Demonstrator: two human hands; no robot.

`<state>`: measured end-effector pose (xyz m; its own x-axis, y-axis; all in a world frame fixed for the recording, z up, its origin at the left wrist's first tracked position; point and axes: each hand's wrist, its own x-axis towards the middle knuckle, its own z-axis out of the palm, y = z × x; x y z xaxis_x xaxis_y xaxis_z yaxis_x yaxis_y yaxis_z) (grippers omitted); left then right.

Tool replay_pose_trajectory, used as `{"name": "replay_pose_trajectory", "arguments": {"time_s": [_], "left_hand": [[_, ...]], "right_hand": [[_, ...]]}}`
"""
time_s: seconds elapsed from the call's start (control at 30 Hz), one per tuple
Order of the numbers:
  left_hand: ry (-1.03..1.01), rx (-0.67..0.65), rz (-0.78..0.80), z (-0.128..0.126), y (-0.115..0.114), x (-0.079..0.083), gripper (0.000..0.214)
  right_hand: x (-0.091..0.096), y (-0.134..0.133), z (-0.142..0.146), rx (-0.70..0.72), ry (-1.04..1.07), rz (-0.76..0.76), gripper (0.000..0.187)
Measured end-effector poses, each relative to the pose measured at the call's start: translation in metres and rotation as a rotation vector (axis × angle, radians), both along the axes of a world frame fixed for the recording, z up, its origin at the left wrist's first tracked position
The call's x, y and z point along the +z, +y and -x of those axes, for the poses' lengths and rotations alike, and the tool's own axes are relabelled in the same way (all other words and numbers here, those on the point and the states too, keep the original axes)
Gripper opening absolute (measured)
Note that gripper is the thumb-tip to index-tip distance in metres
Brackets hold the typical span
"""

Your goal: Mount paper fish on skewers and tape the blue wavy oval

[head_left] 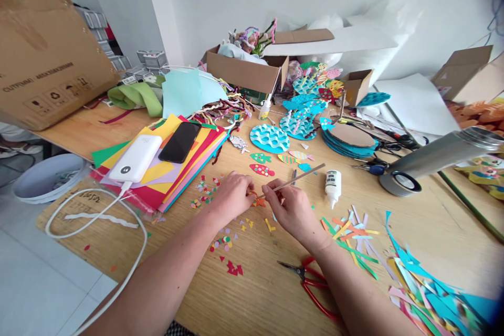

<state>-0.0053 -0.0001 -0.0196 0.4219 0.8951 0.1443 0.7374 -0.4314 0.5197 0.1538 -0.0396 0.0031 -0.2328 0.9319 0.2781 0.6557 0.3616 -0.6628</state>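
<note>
My right hand (291, 211) pinches a thin wooden stick (305, 176) that slants up to the right. Its lower end reaches a small orange paper piece (260, 202) between my hands. My left hand (233, 194) is closed with fingertips at that orange piece; its exact grip is partly hidden. Just beyond lie decorated paper fish, among them a red dotted fish (261, 170) and a green fish (260, 158). A white glue bottle (333, 187) lies to the right of my right hand. Red-handled scissors (311, 279) rest below my right wrist.
Paper strips (354, 233) and small paper dots (221, 243) are scattered about. At left, coloured sheets (157, 202) carry a power bank (136, 158) and a phone (180, 142). A steel flask (437, 157) lies at right. Blue cardboard discs (348, 139) and boxes stand behind.
</note>
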Motion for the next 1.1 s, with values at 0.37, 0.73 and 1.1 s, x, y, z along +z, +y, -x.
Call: {"name": "replay_pose_trajectory", "arguments": {"time_s": [0.37, 0.73, 1.1], "left_hand": [[-0.06, 0.022, 0.085, 0.002, 0.001, 0.005, 0.003], [-0.075, 0.035, 0.067, 0.009, 0.006, 0.01, 0.009], [0.043, -0.011, 0.061, 0.011, 0.005, 0.006, 0.01]], "right_hand": [[0.006, 0.0, -0.004, -0.134, 0.119, 0.031, 0.034], [0.004, 0.009, -0.017, -0.058, 0.003, 0.141, 0.017], [-0.006, 0.005, -0.005, 0.022, -0.287, 0.103, 0.018]]}}
